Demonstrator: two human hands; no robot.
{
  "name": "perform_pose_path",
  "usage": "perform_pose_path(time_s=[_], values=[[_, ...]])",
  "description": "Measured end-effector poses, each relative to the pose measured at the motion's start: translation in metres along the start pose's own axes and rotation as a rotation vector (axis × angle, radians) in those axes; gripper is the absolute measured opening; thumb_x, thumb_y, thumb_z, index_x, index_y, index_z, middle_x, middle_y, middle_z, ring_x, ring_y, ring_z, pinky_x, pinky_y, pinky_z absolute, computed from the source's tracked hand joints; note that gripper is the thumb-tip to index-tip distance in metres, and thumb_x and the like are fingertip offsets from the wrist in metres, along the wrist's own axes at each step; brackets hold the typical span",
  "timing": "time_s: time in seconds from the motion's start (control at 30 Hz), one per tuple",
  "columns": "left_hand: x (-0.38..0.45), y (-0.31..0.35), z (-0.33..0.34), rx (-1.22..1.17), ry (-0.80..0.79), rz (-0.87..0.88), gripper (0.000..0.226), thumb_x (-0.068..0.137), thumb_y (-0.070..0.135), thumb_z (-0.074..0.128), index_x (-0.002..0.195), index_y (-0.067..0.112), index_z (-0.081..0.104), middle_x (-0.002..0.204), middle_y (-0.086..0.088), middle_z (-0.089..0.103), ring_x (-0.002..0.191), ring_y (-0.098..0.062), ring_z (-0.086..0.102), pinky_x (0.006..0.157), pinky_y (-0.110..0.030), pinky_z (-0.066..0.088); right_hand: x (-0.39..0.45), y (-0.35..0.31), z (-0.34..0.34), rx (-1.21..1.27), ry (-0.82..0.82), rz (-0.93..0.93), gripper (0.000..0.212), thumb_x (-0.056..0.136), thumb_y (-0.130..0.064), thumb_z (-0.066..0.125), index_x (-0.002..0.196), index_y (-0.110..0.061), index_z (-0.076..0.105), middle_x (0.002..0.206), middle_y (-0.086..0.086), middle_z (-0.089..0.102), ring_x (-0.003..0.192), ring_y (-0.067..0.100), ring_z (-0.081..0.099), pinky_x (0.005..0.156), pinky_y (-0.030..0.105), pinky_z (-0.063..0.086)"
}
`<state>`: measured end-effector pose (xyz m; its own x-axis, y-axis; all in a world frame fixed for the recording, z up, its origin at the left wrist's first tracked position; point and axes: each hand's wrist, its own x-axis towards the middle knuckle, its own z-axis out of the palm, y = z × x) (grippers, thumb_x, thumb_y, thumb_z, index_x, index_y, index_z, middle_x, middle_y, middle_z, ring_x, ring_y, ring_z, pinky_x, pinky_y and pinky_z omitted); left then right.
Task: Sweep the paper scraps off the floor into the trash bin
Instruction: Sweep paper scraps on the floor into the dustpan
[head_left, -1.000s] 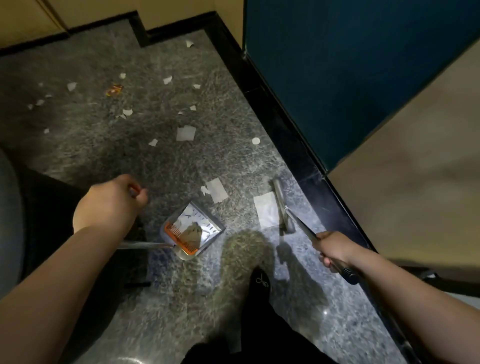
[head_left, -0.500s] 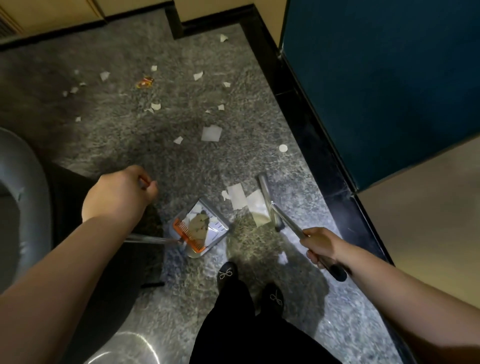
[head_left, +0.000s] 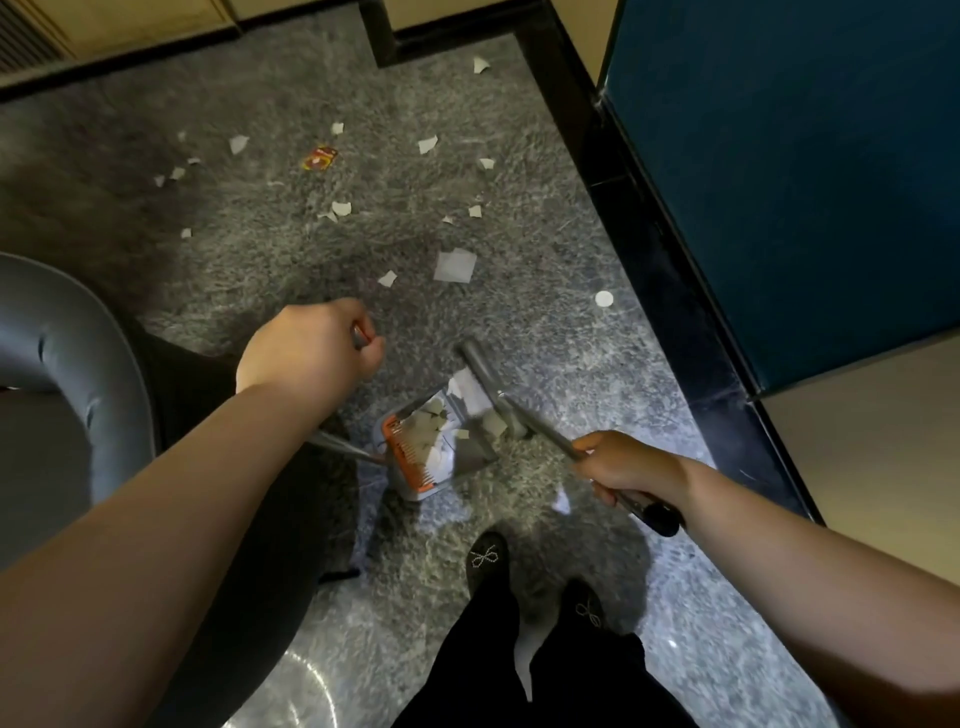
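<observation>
speckled grey stone floor (head_left: 545, 332) edged in black skirting is lying littered with torn white paper scraps (head_left: 455, 265) as a person is sweeping. the left hand (head_left: 311, 348) is curling tightly round the thin metal handle of a grey long-handled dustpan with an orange comb edge (head_left: 434, 452), which is sitting flat on the floor and already holding several scraps. the right hand (head_left: 621, 462) is gripping the grey metal shaft of a slim grey broom (head_left: 485, 384), whose head is pressing a larger white piece against the pan's mouth. most scraps are lying well apart further up the floor, near a small red-and-yellow wrapper (head_left: 320, 157) whose print is too blurred to read. a rounded grey trash bin (head_left: 88, 358), apparently, is standing at the left. the scraps are looking feather-light, limp and prone to fluttering, so gentle, low strokes would be suiting them better than fingers.
</observation>
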<state>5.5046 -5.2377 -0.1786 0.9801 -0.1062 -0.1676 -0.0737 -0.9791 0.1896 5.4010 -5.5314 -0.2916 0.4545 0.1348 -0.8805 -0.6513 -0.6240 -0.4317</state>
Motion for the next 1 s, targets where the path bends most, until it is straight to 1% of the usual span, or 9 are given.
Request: perform_pose_path(time_s=[0.07, 0.17, 0.27, 0.3, 0.37, 0.47, 0.6, 0.8, 1.0], values=[[0.005, -0.004, 0.000, -0.003, 0.002, 0.002, 0.013, 0.087, 0.042, 0.064, 0.081, 0.032, 0.059, 0.061, 0.013, 0.047, 0.065, -0.022, 0.051, 0.056, -0.028, 0.038, -0.002, -0.009, 0.011, -0.043, -0.050, 0.003, 0.028, 0.098, -0.012, 0.046, 0.125, -0.005, 0.050, 0.056, 0.009, 0.054, 0.046, 0.018, 0.049, 0.052, 0.028, 0.041], [0.006, -0.007, 0.001, -0.002, 0.021, 0.013, 0.013, 0.087, 0.042, 0.064, 0.081, 0.033, 0.057, 0.061, 0.013, 0.048, 0.064, -0.021, 0.051, 0.055, -0.027, 0.037, -0.008, -0.017, 0.029, -0.045, -0.114, -0.003, 0.017, 0.097, -0.013, 0.047, 0.113, -0.014, 0.053, 0.060, 0.011, 0.053, 0.048, 0.021, 0.047, 0.058, 0.033, 0.042], [0.002, -0.008, 0.003, 0.004, 0.039, 0.026, 0.012, 0.087, 0.041, 0.065, 0.083, 0.031, 0.059, 0.066, 0.007, 0.053, 0.069, -0.025, 0.058, 0.057, -0.028, 0.039, -0.019, -0.020, 0.044, -0.017, -0.134, -0.012, 0.043, 0.098, -0.013, 0.048, 0.140, -0.014, 0.040, 0.064, 0.010, 0.053, 0.048, 0.017, 0.048, 0.052, 0.030, 0.041], [0.000, -0.008, 0.004, 0.005, 0.044, 0.030, 0.013, 0.087, 0.040, 0.065, 0.083, 0.030, 0.059, 0.068, 0.005, 0.055, 0.070, -0.027, 0.060, 0.056, -0.028, 0.039, -0.023, -0.021, 0.048, 0.019, -0.140, -0.014, 0.046, 0.098, -0.012, 0.048, 0.143, -0.012, 0.037, 0.065, 0.009, 0.053, 0.048, 0.015, 0.048, 0.051, 0.028, 0.040], [-0.004, -0.008, 0.006, 0.004, 0.052, 0.028, 0.013, 0.087, 0.041, 0.064, 0.084, 0.029, 0.060, 0.069, 0.005, 0.058, 0.068, -0.025, 0.058, 0.055, -0.028, 0.037, -0.032, -0.024, 0.053, 0.072, -0.158, -0.017, 0.045, 0.098, -0.013, 0.048, 0.142, -0.012, 0.038, 0.066, 0.007, 0.053, 0.047, 0.013, 0.048, 0.050, 0.027, 0.040], [-0.010, -0.007, 0.009, -0.002, 0.066, 0.023, 0.014, 0.088, 0.041, 0.064, 0.084, 0.028, 0.059, 0.064, 0.010, 0.052, 0.063, -0.020, 0.051, 0.054, -0.027, 0.035, -0.043, -0.027, 0.056, 0.127, -0.180, -0.006, 0.044, 0.099, -0.015, 0.048, 0.141, -0.016, 0.039, 0.066, 0.005, 0.054, 0.042, 0.009, 0.049, 0.045, 0.023, 0.040], [-0.017, -0.006, 0.010, 0.001, 0.055, 0.009, 0.014, 0.089, 0.041, 0.063, 0.084, 0.029, 0.057, 0.066, 0.008, 0.055, 0.066, -0.023, 0.056, 0.055, -0.028, 0.039, -0.061, -0.023, 0.055, 0.143, -0.180, -0.020, 0.040, 0.098, -0.017, 0.047, 0.138, -0.022, 0.044, 0.063, 0.002, 0.052, 0.037, 0.005, 0.046, 0.038, 0.017, 0.038], [-0.029, -0.006, 0.010, -0.014, 0.038, -0.016, 0.015, 0.089, 0.041, 0.062, 0.086, 0.027, 0.059, 0.065, 0.008, 0.053, 0.066, -0.023, 0.056, 0.056, -0.029, 0.041, -0.083, -0.008, 0.043, 0.199, -0.176, -0.035, 0.047, 0.097, -0.018, 0.050, 0.142, -0.025, 0.041, 0.065, 0.004, 0.053, 0.041, 0.008, 0.045, 0.044, 0.023, 0.038], [-0.040, 0.000, 0.005, -0.034, 0.013, -0.027, 0.015, 0.090, 0.038, 0.062, 0.090, 0.023, 0.061, 0.072, 0.001, 0.060, 0.071, -0.027, 0.059, 0.060, -0.032, 0.046, -0.108, -0.004, 0.034, 0.228, -0.158, -0.048, 0.043, 0.098, -0.018, 0.050, 0.140, -0.026, 0.043, 0.068, 0.004, 0.052, 0.040, 0.008, 0.046, 0.039, 0.021, 0.037]])
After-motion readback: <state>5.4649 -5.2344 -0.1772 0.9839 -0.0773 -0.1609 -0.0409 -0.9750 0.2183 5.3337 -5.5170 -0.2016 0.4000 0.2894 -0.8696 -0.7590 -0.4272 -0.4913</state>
